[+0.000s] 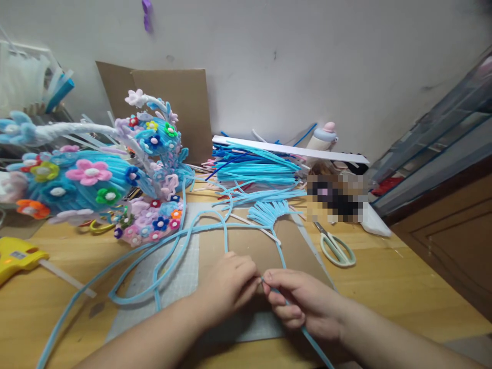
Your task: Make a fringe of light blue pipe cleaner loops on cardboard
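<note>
My left hand [232, 282] is closed in a pinch at the lower middle, over a brown cardboard sheet [246, 251]. Touching or nearly touching its fingertips, my right hand [294, 300] is closed on a light blue pipe cleaner [315, 349], which runs down to the bottom edge. Both hands meet at a small blue tip between their fingers. Behind them lies a fan-shaped bundle of light blue loops [269, 211], with a strand running from it toward my right hand. Long blue strands [134, 297] curl to the left of my left hand.
Flower-covered blue decorations [88, 179] stand at the left, near a yellow glue gun [19, 259]. Blue pipe cleaners [257, 171] are piled at the back. Scissors [338, 248] lie at the right. A cutting mat [134, 320] is under the cardboard.
</note>
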Demonstrator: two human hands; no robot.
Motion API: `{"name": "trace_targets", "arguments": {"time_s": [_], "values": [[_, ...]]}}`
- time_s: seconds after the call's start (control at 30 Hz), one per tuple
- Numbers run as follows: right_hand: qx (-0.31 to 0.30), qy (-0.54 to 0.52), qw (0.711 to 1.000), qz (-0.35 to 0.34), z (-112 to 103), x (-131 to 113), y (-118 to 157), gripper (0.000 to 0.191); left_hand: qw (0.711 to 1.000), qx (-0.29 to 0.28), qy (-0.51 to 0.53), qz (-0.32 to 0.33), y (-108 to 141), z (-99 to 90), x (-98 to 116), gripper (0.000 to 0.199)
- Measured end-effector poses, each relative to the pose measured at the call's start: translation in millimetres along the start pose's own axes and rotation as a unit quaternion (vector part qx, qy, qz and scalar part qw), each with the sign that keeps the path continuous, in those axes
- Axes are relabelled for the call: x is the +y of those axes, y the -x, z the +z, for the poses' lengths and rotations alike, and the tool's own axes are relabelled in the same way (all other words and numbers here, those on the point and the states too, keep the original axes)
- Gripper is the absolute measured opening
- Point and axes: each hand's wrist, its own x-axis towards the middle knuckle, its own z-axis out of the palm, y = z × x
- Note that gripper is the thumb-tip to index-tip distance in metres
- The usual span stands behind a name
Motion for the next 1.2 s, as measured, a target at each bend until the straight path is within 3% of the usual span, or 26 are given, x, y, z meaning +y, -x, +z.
{"name": "trace_targets", "arguments": {"time_s": [0.2, 0.37, 0.47, 0.5, 0.53, 0.57, 0.63, 0.67, 0.7, 0.73, 0.77, 0.87, 0.9, 0.93, 1.0, 1.07, 1.13, 1.2], "values": [[0.004, 0.016, 0.999, -0.031, -2, 1, 0, 0.014, 0.997, 0.009, 0.068, -0.041, 0, -0.1, -4, 0.019], [0.017, 0.045, 0.997, -0.059, 1, -1, 1, 0.018, 0.994, 0.038, 0.100, -0.016, -2, -4.1, 0, 0.024], [0.028, 0.151, 0.984, -0.085, 0, -1, 4, 0.018, 0.994, 0.032, 0.102, 0.011, -2, -6.9, 4, 0.024], [0.048, 0.236, 0.962, -0.126, 0, 0, 6, 0.018, 0.995, 0.030, 0.097, 0.020, -2, -7.6, 5, 0.023], [0.072, 0.344, 0.918, -0.184, -1, 1, 9, 0.018, 0.995, 0.028, 0.091, 0.027, -2, -8.1, 6, 0.023], [0.095, 0.460, 0.847, -0.249, -2, 3, 11, 0.018, 0.996, 0.027, 0.085, 0.032, -2, -8.5, 6, 0.023], [0.118, 0.646, 0.668, -0.350, -4, 7, 16, 0.017, 0.997, 0.023, 0.069, 0.034, -3, -8.9, 7, 0.022], [0.118, 0.695, 0.603, -0.373, -4, 9, 17, 0.016, 0.997, 0.021, 0.060, 0.033, -3, -9.0, 7, 0.021], [0.118, 0.716, 0.574, -0.379, -5, 11, 18, 0.017, 0.998, 0.020, 0.050, 0.032, -3, -9.1, 7, 0.020], [0.126, 0.709, 0.585, -0.373, -4, 11, 18, 0.018, 0.998, 0.021, 0.042, 0.032, -3, -9.1, 6, 0.020], [0.139, 0.676, 0.632, -0.352, -3, 11, 17, 0.020, 0.999, 0.024, 0.033, 0.033, -3, -9.2, 6, 0.020], [0.129, 0.414, 0.880, -0.192, -1, 6, 12, 0.023, 0.998, 0.038, 0.015, 0.052, -4, -9.4, 5, 0.019], [0.096, 0.296, 0.943, -0.117, -1, 4, 11, 0.021, 0.997, 0.042, 0.010, 0.060, -4, -9.5, 6, 0.019], [0.053, 0.186, 0.980, -0.046, -1, 2, 10, 0.018, 0.997, 0.044, 0.004, 0.068, -4, -9.7, 6, 0.019], [-0.017, 0.038, 0.998, 0.037, -2, -1, 8, 0.012, 0.996, 0.042, -0.009, 0.079, -4, -9.9, 6, 0.019], [-0.031, 0.002, 0.999, 0.034, -3, 0, 6, 0.009, 0.996, 0.039, -0.020, 0.081, -3, -10.1, 7, 0.020], [-0.002, 0.055, 0.998, -0.022, -2, 2, 5, 0.011, 0.996, 0.036, -0.020, 0.074, -3, -10.5, 7, 0.020], [0.060, 0.197, 0.971, -0.122, -1, 6, 5, 0.016, 0.998, 0.038, -0.002, 0.058, -3, -11.1, 8, 0.020]]}}
